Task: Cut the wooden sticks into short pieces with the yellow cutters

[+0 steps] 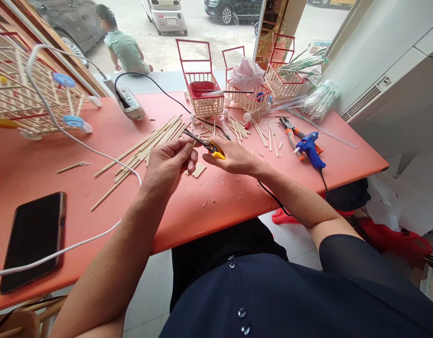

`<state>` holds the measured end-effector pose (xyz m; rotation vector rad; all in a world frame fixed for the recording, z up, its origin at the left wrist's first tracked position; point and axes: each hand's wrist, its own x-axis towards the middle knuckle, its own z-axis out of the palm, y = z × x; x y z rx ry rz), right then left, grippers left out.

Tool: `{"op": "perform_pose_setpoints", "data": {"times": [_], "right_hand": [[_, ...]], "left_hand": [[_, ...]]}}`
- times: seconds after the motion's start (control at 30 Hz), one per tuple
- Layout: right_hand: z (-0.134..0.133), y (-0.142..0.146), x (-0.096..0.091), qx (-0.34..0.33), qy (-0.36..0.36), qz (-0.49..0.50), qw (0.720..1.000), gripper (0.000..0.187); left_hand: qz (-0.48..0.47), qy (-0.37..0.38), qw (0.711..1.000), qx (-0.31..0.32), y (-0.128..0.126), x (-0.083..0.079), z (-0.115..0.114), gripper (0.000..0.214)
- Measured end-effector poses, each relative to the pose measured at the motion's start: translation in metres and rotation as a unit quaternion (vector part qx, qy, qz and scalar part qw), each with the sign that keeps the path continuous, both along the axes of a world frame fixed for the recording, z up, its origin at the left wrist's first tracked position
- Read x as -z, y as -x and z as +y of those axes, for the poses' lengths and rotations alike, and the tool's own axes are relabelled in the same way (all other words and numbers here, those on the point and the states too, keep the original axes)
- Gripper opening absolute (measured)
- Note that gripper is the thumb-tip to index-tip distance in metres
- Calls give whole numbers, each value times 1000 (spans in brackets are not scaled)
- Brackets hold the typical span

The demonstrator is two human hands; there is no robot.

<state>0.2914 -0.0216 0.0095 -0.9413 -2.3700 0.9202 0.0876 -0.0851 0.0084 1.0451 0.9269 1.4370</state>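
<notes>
My left hand (170, 162) is closed in a pinch over the orange table (209, 206), holding what looks like a thin wooden stick near its fingertips. My right hand (233, 157) grips a pair of yellow-handled cutters (206, 143), their black jaws pointing left toward the left hand's fingers. A small pile of short cut stick pieces (198, 170) lies just under the hands. A loose bundle of long wooden sticks (146, 148) lies to the left of my left hand.
A blue glue gun (310, 148) and orange pliers (293, 134) lie to the right. Small stick carts (202, 91) stand at the far edge, a bigger one (29, 94) at far left. A black phone (33, 239) with white cable lies near left. A person crouches outside (126, 49).
</notes>
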Motion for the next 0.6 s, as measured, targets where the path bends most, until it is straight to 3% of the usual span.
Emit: {"op": "perform_pose_setpoints", "data": {"times": [0.23, 0.5, 0.6], "right_hand": [[-5, 0, -3, 9, -23, 8, 1000, 49], [-1, 3, -1, -8, -3, 17, 1000, 46], [-5, 4, -2, 12, -6, 33, 999, 41]], "left_hand": [[-15, 2, 1000, 8, 1, -4, -1, 52], [-2, 5, 999, 34, 5, -5, 2, 53], [34, -14, 999, 13, 5, -3, 3, 47]]}}
